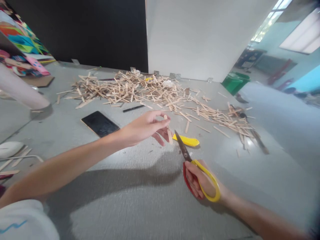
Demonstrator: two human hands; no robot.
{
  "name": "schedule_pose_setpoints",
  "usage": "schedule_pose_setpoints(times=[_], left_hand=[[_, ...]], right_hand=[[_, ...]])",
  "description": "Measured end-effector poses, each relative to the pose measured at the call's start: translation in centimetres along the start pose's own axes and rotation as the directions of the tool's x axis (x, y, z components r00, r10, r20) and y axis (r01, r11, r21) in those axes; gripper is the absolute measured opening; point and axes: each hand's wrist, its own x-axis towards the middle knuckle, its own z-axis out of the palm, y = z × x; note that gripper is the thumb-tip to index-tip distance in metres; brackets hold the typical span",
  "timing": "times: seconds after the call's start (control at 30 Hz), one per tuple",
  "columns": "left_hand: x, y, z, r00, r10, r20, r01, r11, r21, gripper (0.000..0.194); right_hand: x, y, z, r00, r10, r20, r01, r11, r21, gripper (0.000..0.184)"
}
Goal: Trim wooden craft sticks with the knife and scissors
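- Left hand (150,125): you pinch one wooden stick (170,135) between thumb and fingertips, raised over the desk (120,206), tilted, its lower end near the yellow cutter (190,141).
- Right hand (207,184): you grip the scissors (185,154) by their red and yellow handles, blades together, tip just beside the stick.
- Stick handling (judged): very light, stiff, dry, not slippery; thin enough to snap or splinter if bent. Take it by the flat faces near one end, with light pressure.
- Scissors (judged): rigid, heavier than the stick; hold only by the loops.
- Loose stick pile (120,90): behind your hands; likely slides if brushed.
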Motion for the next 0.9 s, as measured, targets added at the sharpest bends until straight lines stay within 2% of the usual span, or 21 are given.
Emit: schedule_pose_setpoints(times=[0.13, 0.3, 0.47, 0.57, 0.67, 0.77, 0.9], left_hand=[[-0.3, 0.0, 0.2, 0.999, 0.03, 0.038, -0.032, 0.998, 0.051, 0.02], [-0.4, 0.2, 0.3, 0.997, 0.022, 0.075, -0.028, 0.997, 0.076, 0.013], [-0.5, 0.3, 0.3, 0.998, 0.018, 0.064, -0.024, 0.995, 0.095, 0.017], [-0.5, 0.4, 0.3, 0.998, 0.051, 0.024, -0.053, 0.99, 0.13, 0.02], [-0.7, 0.6, 0.3, 0.994, 0.11, 0.0, -0.108, 0.973, 0.204, 0.022], [-1.0, 0.9, 0.3, 0.989, 0.146, 0.013, -0.144, 0.952, 0.269, 0.023], [-1.6, 1.5, 0.2, 0.987, 0.159, 0.03, -0.16, 0.936, 0.313, 0.019]], right_hand=[[-0.1, 0.0, -0.2, 1.0, 0.021, -0.003, -0.021, 1.0, -0.012, 0.074], [-0.2, 0.3, -0.3, 0.999, 0.049, -0.007, -0.049, 0.998, -0.026, 0.073], [-0.6, 0.3, -0.3, 0.999, 0.027, -0.017, -0.026, 0.999, 0.033, 0.071], [-1.1, -0.3, -0.6, 0.997, -0.059, 0.056, 0.054, 0.995, 0.089, 0.071], [-1.8, -0.9, -0.8, 0.975, -0.113, 0.191, 0.095, 0.99, 0.103, 0.072], [-2.4, -1.0, -0.9, 0.963, -0.05, 0.265, 0.027, 0.996, 0.089, 0.076], [-2.5, -0.6, -0.8, 0.963, 0.027, 0.269, -0.057, 0.993, 0.103, 0.076]])
